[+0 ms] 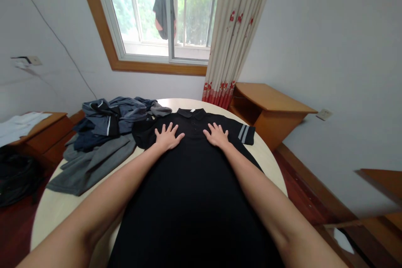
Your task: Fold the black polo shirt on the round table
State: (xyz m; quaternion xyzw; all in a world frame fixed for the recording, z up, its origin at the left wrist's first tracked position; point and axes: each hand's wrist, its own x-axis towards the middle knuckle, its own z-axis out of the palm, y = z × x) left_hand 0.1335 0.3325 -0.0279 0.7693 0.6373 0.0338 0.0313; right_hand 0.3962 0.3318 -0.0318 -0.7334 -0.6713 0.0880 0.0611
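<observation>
2 hands (168,137) (216,135) flat on black shirt (191,184), round table (270,163).

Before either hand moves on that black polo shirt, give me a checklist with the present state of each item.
1. Black polo shirt lies flat, front up, collar away from the person: ok.
2. Left hand pressed flat on the chest, fingers spread: ok.
3. Right hand flat on the other side of the placket: ok.
4. Striped sleeve spread out on the table: ok.
5. Other sleeve free of the pile of clothes: not ok, it lies against the pile.
6. Hem lying smooth: cannot tell, it is out of view at the near edge.
</observation>
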